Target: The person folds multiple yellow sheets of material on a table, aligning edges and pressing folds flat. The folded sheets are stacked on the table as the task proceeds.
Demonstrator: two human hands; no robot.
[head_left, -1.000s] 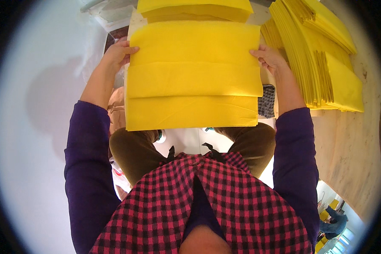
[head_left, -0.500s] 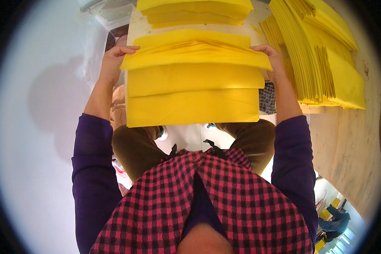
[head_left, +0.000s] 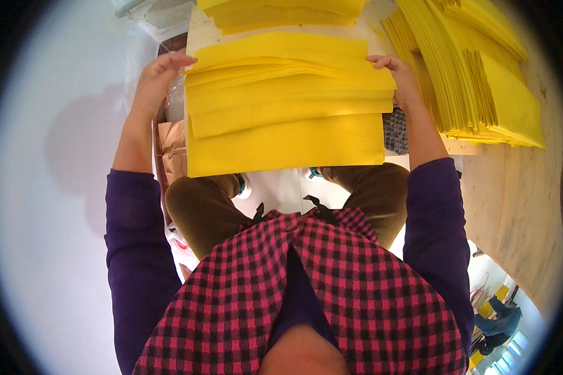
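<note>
A stack of yellow fabric sheets (head_left: 288, 140) lies before me at the near edge of the table, its layers stepped and partly folded back. At the left edge of the upper layers, my left hand (head_left: 159, 78) pinches a yellow fabric sheet between thumb and fingers. My right hand (head_left: 399, 78) is closed on the opposite edge, with its fingertips over the fabric. Between the hands the upper layers (head_left: 281, 69) bunch into loose, uneven folds. Which single layer each hand grips is hard to make out.
Another yellow fabric pile (head_left: 288, 15) lies farther back. Large folded yellow stacks (head_left: 469, 81) stand at the right on the wooden table (head_left: 507, 206). A brown paper bag (head_left: 173, 147) is below at the left. A person in blue (head_left: 499, 319) is far off at lower right.
The upper layers have flattened and slid back, so the raised arch between my hands is lower. My left hand has shifted slightly left and up.
</note>
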